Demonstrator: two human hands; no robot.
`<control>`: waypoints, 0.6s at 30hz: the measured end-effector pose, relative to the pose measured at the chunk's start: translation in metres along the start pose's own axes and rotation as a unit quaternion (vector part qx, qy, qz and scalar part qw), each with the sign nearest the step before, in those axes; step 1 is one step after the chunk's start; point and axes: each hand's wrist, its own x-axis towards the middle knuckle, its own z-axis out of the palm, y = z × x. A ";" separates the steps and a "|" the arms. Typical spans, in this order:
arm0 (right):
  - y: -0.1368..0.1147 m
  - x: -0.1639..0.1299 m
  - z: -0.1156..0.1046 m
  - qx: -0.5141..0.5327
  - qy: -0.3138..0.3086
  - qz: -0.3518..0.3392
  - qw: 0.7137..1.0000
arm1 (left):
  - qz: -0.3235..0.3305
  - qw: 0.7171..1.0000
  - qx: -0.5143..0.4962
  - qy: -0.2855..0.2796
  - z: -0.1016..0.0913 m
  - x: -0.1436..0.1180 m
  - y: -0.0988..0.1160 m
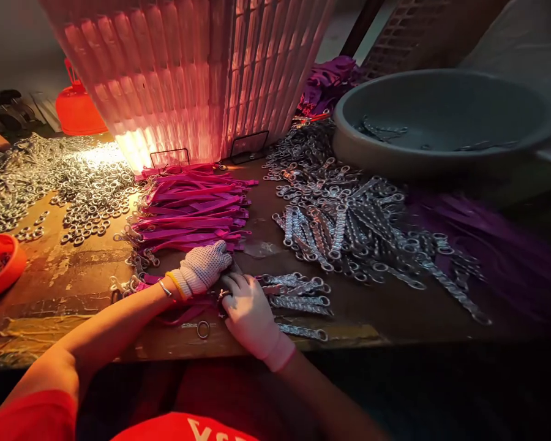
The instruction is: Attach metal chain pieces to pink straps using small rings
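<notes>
Left hand, in a white knit glove, presses down on the near end of the stack of magenta straps by the worktop's front edge. Right hand pinches a small metal ring fitting beside it. Step looks like joining ring to strap; next needs alignment. Loose steel chains further right.

Bare table left of hands; strap pile blocks ahead, chains crowd rt.

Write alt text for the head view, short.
Two gloved hands, left hand and right hand, meet over a small metal piece at the front of a worn workbench. Behind them lie magenta straps, short chains, loose rings and a grey basin.
</notes>
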 end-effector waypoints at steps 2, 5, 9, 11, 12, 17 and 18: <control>0.002 -0.002 -0.012 0.018 0.047 0.001 0.999 | 0.045 0.998 0.040 -0.005 -0.006 -0.009 0.007; 0.003 -0.001 -0.036 0.057 0.075 0.040 0.995 | 0.109 0.987 0.115 0.001 -0.022 -0.034 0.019; -0.002 0.007 -0.058 0.106 0.025 0.117 0.987 | -0.007 0.998 0.044 -0.042 -0.032 -0.071 0.025; -0.008 0.013 -0.060 0.111 -0.013 0.131 0.985 | -0.055 0.997 -0.017 -0.059 -0.029 -0.083 0.021; -0.010 0.015 -0.059 0.102 -0.026 0.136 0.985 | -0.057 0.996 -0.034 -0.058 -0.027 -0.087 0.018; -0.018 0.020 -0.056 0.021 -0.048 0.135 0.990 | -0.040 0.996 -0.038 -0.074 -0.016 -0.092 0.007; -0.018 0.020 -0.056 0.010 -0.050 0.133 0.990 | -0.042 0.996 -0.024 -0.080 -0.015 -0.092 0.006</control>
